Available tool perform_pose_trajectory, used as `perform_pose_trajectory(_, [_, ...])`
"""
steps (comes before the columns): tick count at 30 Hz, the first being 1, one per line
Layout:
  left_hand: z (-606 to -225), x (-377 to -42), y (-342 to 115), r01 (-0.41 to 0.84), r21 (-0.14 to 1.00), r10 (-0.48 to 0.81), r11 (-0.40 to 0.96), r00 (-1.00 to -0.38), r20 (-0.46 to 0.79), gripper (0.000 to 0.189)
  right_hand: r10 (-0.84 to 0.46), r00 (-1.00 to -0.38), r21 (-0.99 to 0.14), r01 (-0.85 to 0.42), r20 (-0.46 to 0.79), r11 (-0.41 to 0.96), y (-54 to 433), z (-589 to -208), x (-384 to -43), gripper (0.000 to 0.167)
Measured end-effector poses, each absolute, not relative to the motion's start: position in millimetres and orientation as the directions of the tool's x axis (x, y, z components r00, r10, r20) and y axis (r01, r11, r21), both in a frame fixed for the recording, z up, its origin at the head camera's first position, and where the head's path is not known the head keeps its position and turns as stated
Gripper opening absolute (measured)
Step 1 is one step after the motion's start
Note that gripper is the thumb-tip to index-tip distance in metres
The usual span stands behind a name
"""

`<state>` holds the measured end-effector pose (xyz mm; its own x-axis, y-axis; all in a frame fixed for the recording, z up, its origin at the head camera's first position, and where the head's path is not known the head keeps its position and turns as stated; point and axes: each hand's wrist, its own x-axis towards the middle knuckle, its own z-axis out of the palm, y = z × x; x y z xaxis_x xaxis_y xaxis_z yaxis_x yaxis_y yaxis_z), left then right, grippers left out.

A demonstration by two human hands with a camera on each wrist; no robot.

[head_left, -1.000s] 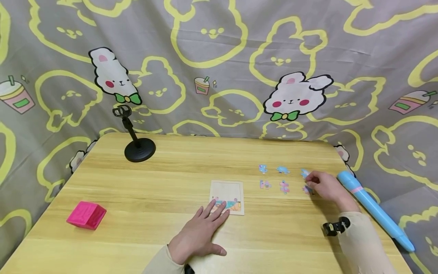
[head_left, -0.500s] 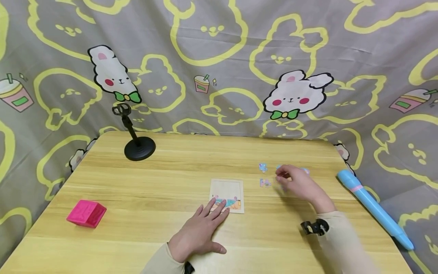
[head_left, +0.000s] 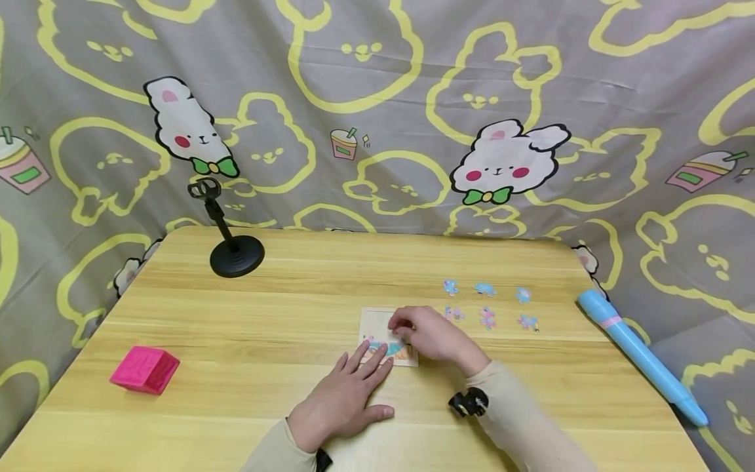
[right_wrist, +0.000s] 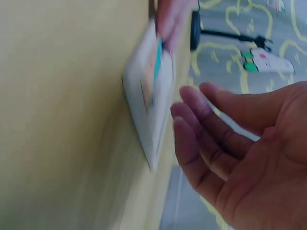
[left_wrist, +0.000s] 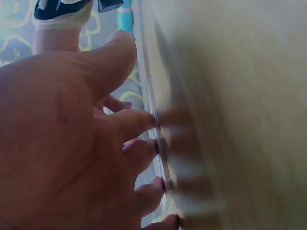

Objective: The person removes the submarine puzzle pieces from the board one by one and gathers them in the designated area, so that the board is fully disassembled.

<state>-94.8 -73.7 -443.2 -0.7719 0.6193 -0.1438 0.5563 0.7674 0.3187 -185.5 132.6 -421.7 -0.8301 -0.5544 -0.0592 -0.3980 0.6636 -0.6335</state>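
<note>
A small square jigsaw board lies on the table, its lower strip filled with orange and teal pieces. My left hand lies flat with fingers spread, the fingertips resting on the board's lower part. My right hand is over the board's right side with its fingers loosely bent; in the right wrist view its fingertips are beside the board, with no piece showing between them. Several loose jigsaw pieces lie in two rows at the right, among them a blue one and a pink one.
A pink box sits at the left of the wooden table. Behind it is a black stand with a round base. A long light-blue rod with a pointed end lies along the right edge. A patterned curtain hangs behind.
My right hand has moved left from the far-right jigsaw pieces, past the others, to the board. The left hand stays on the board. The loose pieces are all visible now.
</note>
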Motion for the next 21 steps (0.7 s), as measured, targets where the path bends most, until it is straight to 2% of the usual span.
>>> perform_pose_trajectory(7, [-441, -95, -73, 0.567, 0.310, 0.627, 0.764, -0.765, -0.145, 0.075, -0.586, -0.800, -0.631, -0.390, -0.128, 0.670, 117, -433, -188, 0.023])
perform_pose_trajectory(13, [-440, -90, -78, 0.581, 0.283, 0.630, 0.763, -0.767, -0.125, 0.074, -0.625, -0.757, -0.598, -0.416, -0.190, 0.685, 118, -432, -189, 0.024])
perform_pose_trajectory(21, [-441, -77, -92, 0.597, 0.206, 0.625, 0.775, -0.771, -0.120, 0.075, -0.662, -0.734, -0.551, -0.494, -0.150, 0.672, 114, -429, -185, 0.022])
